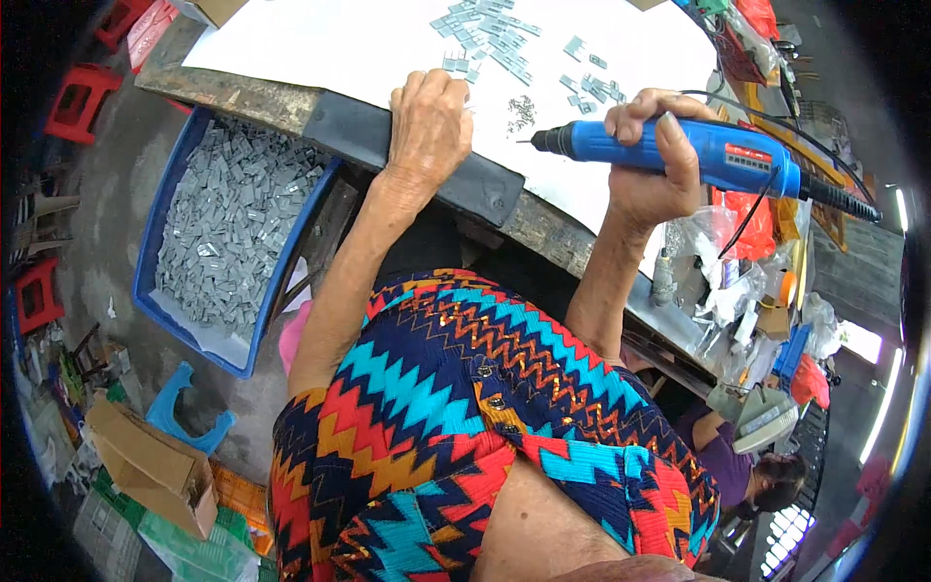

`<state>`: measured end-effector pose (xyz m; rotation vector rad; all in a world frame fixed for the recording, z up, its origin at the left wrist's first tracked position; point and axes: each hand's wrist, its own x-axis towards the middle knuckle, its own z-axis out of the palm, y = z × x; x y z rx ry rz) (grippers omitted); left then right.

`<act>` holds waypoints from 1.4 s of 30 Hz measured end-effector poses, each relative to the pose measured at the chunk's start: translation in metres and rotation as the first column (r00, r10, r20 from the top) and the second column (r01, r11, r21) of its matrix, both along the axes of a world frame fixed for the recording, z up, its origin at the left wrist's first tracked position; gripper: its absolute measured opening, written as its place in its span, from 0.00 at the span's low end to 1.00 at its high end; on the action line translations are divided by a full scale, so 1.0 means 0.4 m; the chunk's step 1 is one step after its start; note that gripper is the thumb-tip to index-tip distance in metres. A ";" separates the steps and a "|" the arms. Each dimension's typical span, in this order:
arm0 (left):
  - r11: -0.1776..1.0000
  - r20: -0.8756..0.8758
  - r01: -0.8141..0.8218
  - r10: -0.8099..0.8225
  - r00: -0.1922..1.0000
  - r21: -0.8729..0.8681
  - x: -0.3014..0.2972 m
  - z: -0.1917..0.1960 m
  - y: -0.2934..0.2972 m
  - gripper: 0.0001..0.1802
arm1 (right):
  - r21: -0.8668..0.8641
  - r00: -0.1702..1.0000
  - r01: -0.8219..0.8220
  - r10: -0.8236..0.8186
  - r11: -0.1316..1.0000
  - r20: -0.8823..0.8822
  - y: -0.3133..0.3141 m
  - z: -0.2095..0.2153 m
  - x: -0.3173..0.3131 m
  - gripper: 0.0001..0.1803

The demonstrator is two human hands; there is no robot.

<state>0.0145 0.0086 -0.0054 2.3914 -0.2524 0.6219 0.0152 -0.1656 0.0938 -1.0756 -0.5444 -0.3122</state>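
My right hand (pixel 655 155) is wrapped round a blue electric screwdriver (pixel 713 160), held level above the white work surface (pixel 320 48). Its black nose and thin bit point left, toward my left hand (pixel 430 121). That hand rests at the near edge of the table, fingers curled down and close together; whatever they hold is hidden beneath them. Just beyond the fingertips lie small grey plastic pieces (pixel 499 44), spread in a loose group. A second, smaller group of grey pieces (pixel 592 89) lies to the right. Between the hands sits a little heap of tiny dark screws (pixel 521 113).
A blue tray (pixel 145 247) full of grey pieces stands below the table at left. Black padding (pixel 354 126) covers part of the table edge. The screwdriver's cord (pixel 824 141) loops at right, near plastic bags (pixel 742 291). Another person (pixel 722 456) sits at lower right.
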 end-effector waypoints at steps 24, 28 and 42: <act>0.998 0.103 0.003 -0.010 0.995 0.070 0.088 0.029 0.022 0.12 | 0.067 0.992 0.124 -0.124 0.990 -0.012 -0.021 -0.028 -0.014 0.11; 0.992 0.072 -0.002 -0.008 0.997 0.128 0.096 0.018 0.001 0.14 | 0.068 0.991 0.131 -0.131 0.989 -0.009 -0.031 -0.032 -0.013 0.11; 0.996 0.083 0.057 -0.063 0.995 0.072 0.084 0.001 0.007 0.12 | 0.106 0.988 0.151 -0.152 0.983 -0.006 -0.041 -0.032 -0.015 0.11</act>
